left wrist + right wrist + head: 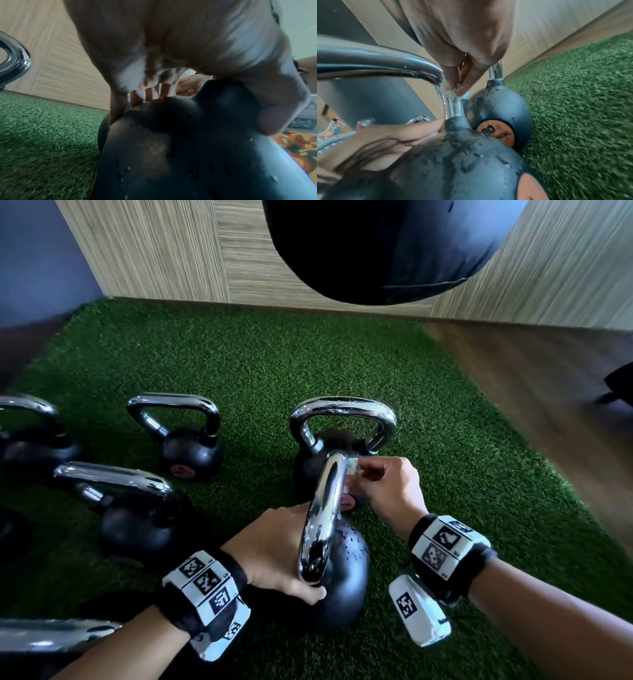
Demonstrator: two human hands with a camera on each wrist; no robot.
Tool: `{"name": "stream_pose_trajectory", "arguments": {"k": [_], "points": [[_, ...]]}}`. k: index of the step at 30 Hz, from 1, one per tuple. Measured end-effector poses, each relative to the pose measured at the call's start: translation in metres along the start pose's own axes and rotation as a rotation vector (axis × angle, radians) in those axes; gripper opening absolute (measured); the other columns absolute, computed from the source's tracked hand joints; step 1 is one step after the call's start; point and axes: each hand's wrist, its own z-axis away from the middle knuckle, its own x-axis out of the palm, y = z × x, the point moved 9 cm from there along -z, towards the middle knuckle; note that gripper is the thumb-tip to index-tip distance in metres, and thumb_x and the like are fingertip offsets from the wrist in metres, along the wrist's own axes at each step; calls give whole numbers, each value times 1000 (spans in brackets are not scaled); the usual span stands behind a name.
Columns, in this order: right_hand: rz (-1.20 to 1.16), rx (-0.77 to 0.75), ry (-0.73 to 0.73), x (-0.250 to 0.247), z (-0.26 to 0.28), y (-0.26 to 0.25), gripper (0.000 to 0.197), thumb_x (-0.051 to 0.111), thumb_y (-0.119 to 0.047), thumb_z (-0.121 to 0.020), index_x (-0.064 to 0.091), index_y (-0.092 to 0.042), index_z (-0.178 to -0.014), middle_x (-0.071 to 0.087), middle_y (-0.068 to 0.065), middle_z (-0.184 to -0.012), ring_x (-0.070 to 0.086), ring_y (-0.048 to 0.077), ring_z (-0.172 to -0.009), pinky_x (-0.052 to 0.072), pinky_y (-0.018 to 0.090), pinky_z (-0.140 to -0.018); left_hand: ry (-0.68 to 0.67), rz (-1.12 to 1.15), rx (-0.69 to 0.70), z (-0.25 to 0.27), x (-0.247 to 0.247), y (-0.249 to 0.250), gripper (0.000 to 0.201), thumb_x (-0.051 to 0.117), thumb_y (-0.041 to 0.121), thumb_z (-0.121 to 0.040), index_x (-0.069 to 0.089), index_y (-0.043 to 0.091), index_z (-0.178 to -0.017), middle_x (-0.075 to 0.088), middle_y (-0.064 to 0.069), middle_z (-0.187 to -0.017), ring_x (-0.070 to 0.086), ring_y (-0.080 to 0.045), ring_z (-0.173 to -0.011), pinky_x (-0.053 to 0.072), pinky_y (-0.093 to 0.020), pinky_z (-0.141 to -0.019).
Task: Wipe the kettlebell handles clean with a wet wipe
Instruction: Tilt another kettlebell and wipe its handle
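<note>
A black kettlebell (342, 580) with a chrome handle (325, 508) stands on green turf right in front of me. My left hand (281, 556) grips its body at the handle's base, thumb on the near side and fingers over the far side (154, 93). My right hand (373, 477) pinches a small white wet wipe (352, 470) against the far end of the handle. In the right wrist view the fingertips (462, 90) press the wipe (452, 95) where the handle (385, 63) bends down. Water drops lie on the body (462, 162).
A second kettlebell (342, 419) stands just behind and touches the near one. Three more (191, 446) (137, 525) (34, 440) sit to the left, and another handle (51, 635) lies at the lower left. A dark punch bag (376, 244) hangs overhead. Wood floor (531, 378) borders the turf on the right.
</note>
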Motion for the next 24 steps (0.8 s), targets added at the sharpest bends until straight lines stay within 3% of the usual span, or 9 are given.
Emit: {"name": "stream_pose_trajectory", "arguments": {"k": [2, 6, 9, 13, 14, 16, 21, 22, 24], "points": [[-5, -144, 106, -13, 2, -13, 37, 80, 6, -79, 67, 12, -113, 67, 28, -112, 68, 35, -96, 60, 36, -78, -6, 15, 9, -3, -2, 0, 56, 85, 59, -61, 50, 44, -102, 49, 34, -90, 61, 3, -91, 45, -12, -83], [113, -441, 80, -23, 19, -60, 19, 80, 2, -81, 79, -2, -99, 73, 4, -91, 66, 0, -76, 50, 7, -67, -24, 63, 21, -7, -6, -2, 47, 86, 55, -61, 44, 60, -81, 53, 34, -77, 57, 9, -71, 45, -11, -70], [91, -566, 48, -23, 13, -76, 17, 74, 15, -80, 72, 16, -96, 67, 25, -92, 63, -10, -83, 46, -1, -66, -36, 78, 45, -9, -10, 1, 51, 88, 50, -62, 46, 72, -80, 53, 47, -79, 51, 17, -62, 37, -5, -64], [151, -608, 16, -15, -2, -87, 14, 72, 12, -81, 77, 7, -93, 68, 14, -87, 63, 5, -76, 44, 0, -68, -17, 119, 69, -11, -12, 0, 56, 92, 44, -64, 46, 71, -81, 52, 49, -83, 51, 19, -63, 35, -3, -63], [175, -661, 18, -16, 7, -93, 15, 72, 9, -82, 79, -1, -92, 69, 6, -88, 64, 10, -73, 45, 2, -68, -20, 145, 60, -11, -11, -3, 51, 93, 42, -65, 49, 66, -77, 54, 47, -80, 52, 16, -62, 38, -5, -63], [181, -688, -35, -17, 34, -104, 17, 72, -8, -87, 78, -20, -96, 64, -16, -92, 61, 3, -72, 48, 11, -61, -8, 249, 30, -11, -9, -13, 45, 95, 35, -65, 53, 51, -72, 59, 38, -76, 57, 11, -63, 45, -13, -64], [-92, -421, -158, -8, 60, -102, 27, 85, -33, -67, 76, -52, -84, 70, -10, -82, 63, 8, -66, 51, 34, -58, -3, 218, 25, -12, -7, -17, 42, 94, 37, -64, 55, 50, -63, 59, 38, -69, 56, 9, -59, 44, -13, -60], [-177, -325, -148, -8, 54, -96, 23, 88, -36, -62, 78, -46, -81, 73, -5, -81, 65, 12, -66, 52, 38, -60, -10, 235, 36, -13, -8, -15, 43, 94, 33, -65, 56, 53, -62, 58, 36, -65, 55, 7, -56, 44, -15, -59], [-340, -160, -172, -5, 50, -84, 25, 95, -15, -60, 79, -16, -79, 76, 14, -81, 65, 25, -69, 56, 51, -68, -17, 298, 63, -14, -11, -12, 47, 94, 26, -69, 58, 55, -64, 59, 33, -63, 56, 6, -57, 46, -19, -61]]}}
